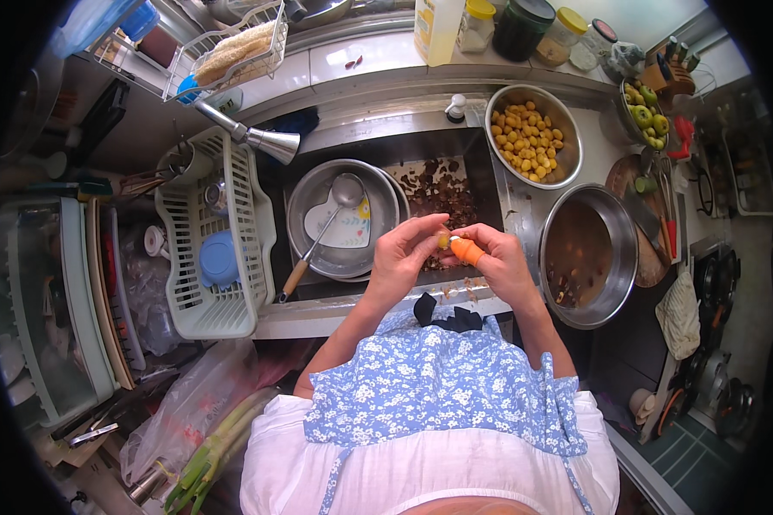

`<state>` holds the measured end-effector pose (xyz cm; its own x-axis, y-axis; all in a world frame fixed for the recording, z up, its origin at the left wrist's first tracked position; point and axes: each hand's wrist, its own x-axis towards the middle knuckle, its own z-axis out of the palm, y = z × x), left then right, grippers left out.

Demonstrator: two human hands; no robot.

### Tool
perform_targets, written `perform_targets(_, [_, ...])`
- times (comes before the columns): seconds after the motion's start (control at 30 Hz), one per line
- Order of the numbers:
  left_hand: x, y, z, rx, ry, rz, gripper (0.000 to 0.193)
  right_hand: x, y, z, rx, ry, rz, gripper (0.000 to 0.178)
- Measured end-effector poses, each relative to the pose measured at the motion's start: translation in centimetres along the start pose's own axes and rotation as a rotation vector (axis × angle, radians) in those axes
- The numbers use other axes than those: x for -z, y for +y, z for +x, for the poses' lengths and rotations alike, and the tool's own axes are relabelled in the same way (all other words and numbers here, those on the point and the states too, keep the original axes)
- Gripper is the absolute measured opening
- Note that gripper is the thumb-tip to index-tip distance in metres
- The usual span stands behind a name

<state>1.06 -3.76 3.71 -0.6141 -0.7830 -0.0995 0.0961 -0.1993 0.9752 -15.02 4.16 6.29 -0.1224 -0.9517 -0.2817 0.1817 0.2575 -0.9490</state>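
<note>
Over the front of the sink, my left hand pinches a small yellow peeled chestnut. My right hand grips a small orange-handled tool, its pale end touching or very close to the chestnut; its blade, if any, is hidden. Brown shell scraps lie in the sink below, with a few on its front edge. At the back right stands a steel bowl of peeled yellow chestnuts. A larger steel basin to the right holds murky brown water with some dark pieces in it.
Left in the sink, stacked steel bowls hold a heart-shaped dish and a wooden-handled ladle. A faucet reaches over them. A pale dish rack stands further left. Jars line the back ledge; a cutting board lies right.
</note>
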Motion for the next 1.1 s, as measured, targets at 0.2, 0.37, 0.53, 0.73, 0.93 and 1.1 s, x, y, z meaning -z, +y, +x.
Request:
perform_targets(0.2, [0.1, -0.3, 0.0, 0.062, 0.062, -0.196, 0.022, -0.3, 0.5, 0.2, -0.03, 0.031, 0.221, 0.021])
perform_targets(0.37, [-0.7, -0.3, -0.2, -0.038, 0.085, -0.107, 0.021, -1.0, 1.1, 0.1, 0.045, 0.114, -0.009, 0.022])
perform_targets(0.53, [-0.5, -0.6, -0.3, -0.016, 0.102, -0.093, 0.019, -1.2, 0.9, 0.0, 0.113, 0.115, -0.082, 0.023])
perform_targets(0.73, [-0.9, -0.1, -0.6, -0.009, 0.105, -0.091, 0.021, -1.1, 1.6, 0.3, 0.063, 0.22, -0.001, 0.018])
perform_targets(0.93, [0.4, -0.5, 0.0, 0.208, 0.048, -0.662, 0.032, 0.3, 2.1, 0.3, -0.002, 0.279, -0.036, 0.022])
perform_targets(1.1, [0.4, -1.4, 0.2, 0.241, 0.049, -0.705, 0.029, -0.4, 2.0, 0.7, 0.335, 0.277, -0.258, 0.025])
